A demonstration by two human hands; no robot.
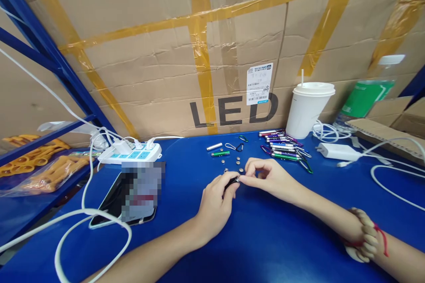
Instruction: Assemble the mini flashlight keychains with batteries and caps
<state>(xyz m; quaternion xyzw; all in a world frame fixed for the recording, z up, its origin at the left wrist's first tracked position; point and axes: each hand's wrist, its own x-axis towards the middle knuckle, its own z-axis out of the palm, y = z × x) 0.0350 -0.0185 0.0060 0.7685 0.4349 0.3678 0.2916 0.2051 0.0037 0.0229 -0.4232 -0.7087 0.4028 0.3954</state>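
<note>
My left hand (217,199) is closed round a small black flashlight tube (232,181), its silvery end facing right. At that end my right hand (267,179) has thumb and forefinger pinched together; whatever sits between them is too small to make out. Just beyond the hands lie several button cells (238,162). Behind these are a green flashlight tube (220,153), a silver tube (214,146) and a few small carabiners (230,146). A pile of coloured mini flashlights with carabiners (284,147) lies farther right.
A white cup with a straw (307,110) and a green-labelled bottle (365,97) stand at the back right, near a white charger (340,152). On the left are a power strip (139,154), a phone (113,199) and looping cables. A cardboard box (159,75) walls the back.
</note>
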